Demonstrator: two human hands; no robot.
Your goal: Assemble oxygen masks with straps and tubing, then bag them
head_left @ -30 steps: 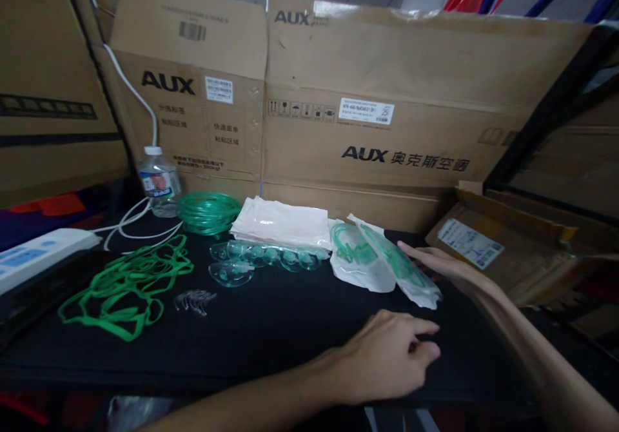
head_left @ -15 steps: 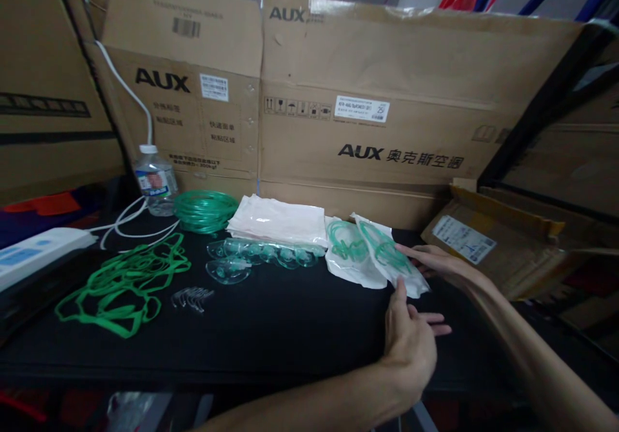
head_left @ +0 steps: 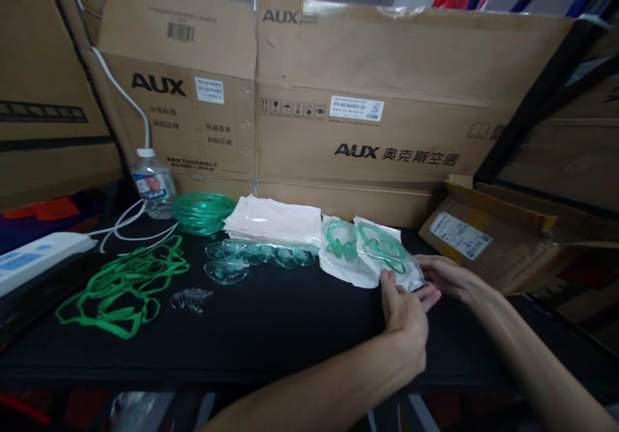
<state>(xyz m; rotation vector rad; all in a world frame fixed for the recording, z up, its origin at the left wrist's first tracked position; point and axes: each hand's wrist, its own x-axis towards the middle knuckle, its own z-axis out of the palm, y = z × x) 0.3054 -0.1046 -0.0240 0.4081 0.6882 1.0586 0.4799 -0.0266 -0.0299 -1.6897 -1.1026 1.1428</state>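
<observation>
A clear-fronted packet (head_left: 382, 246) with coiled green tubing inside lies on the black table, its lower right part at my hands. My left hand (head_left: 405, 313) is closed at the packet's lower edge, with the thumb on top and the other fingers bent below. At its right edge, my right hand (head_left: 449, 277) closes on the corner; its fingertips are partly hidden. A similar packet (head_left: 342, 251) of green tubing rests just to the left, touching or overlapping it. Further left lie a stack of white pouches (head_left: 273, 219) and a row of clear green-tinted masks (head_left: 261, 253).
Left of the masks are small clear curved pieces (head_left: 192, 299), tangled green elastic straps (head_left: 123, 284), a coil of green tubing (head_left: 203, 213), a water bottle (head_left: 155, 184) and a white power strip (head_left: 43, 258). A cardboard box (head_left: 483, 232) stands at right; tall cardboard (head_left: 411, 122) backs the table.
The right packet has turned and lies flatter, its top edge shifted right. My left hand's spread fingers have drawn in to its edge. My right hand has slid down to its lower right corner.
</observation>
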